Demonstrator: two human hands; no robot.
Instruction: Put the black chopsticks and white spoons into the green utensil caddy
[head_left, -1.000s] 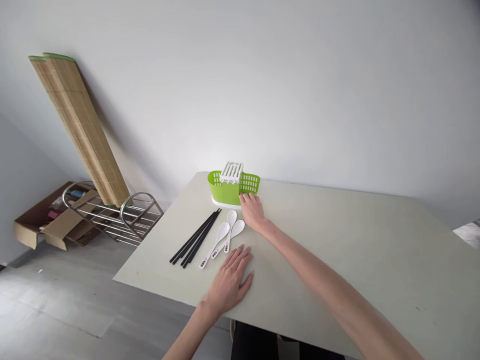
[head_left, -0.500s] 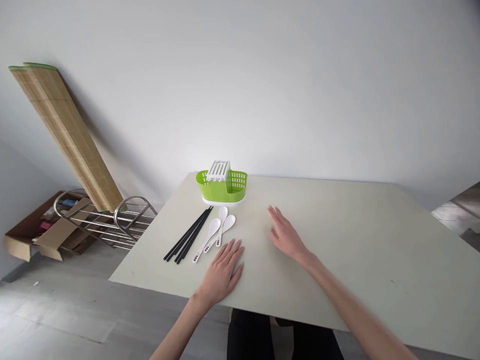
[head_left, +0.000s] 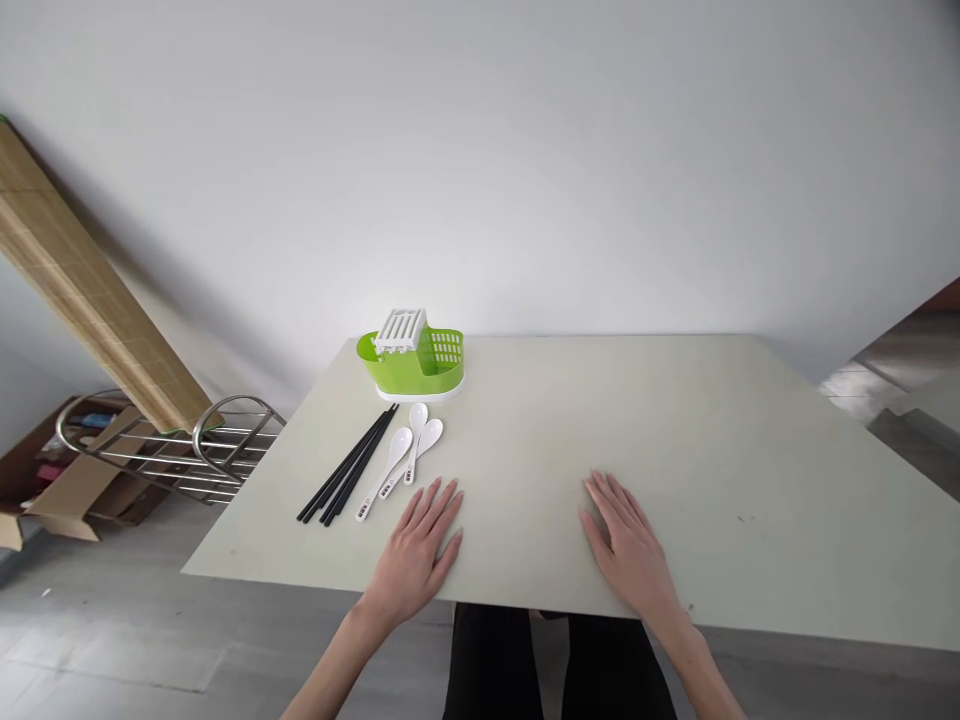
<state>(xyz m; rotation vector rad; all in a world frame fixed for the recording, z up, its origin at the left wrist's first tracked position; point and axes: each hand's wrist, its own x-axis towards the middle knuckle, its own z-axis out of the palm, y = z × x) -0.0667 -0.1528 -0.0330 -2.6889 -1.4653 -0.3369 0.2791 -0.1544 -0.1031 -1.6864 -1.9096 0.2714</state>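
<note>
My left hand [head_left: 414, 550] lies flat on the table with its fingers stretched out, holding nothing. Just beyond its fingertips are three white spoons [head_left: 397, 448], partly overlapping, their handles toward the table's front left. Several black chopsticks [head_left: 349, 468] lie in a slanted bunch to the left of the spoons. Behind them stands a green basket [head_left: 409, 376] on a white base, with a white slotted piece [head_left: 401, 330] across its top. Well to the right, my right hand [head_left: 626, 545] rests palm down near the front edge, fingers extended and empty.
The pale table [head_left: 540, 430] reaches back to a white wall [head_left: 570, 180]. On the floor at left are a metal rack [head_left: 225, 440] and an open cardboard box [head_left: 82, 490]. A rolled bamboo mat [head_left: 97, 290] leans on the wall above the rack.
My right hand has drawn back toward the table's front edge and settled flat. My left hand stays flat near the spoons. The whole view has shifted, putting the objects farther left.
</note>
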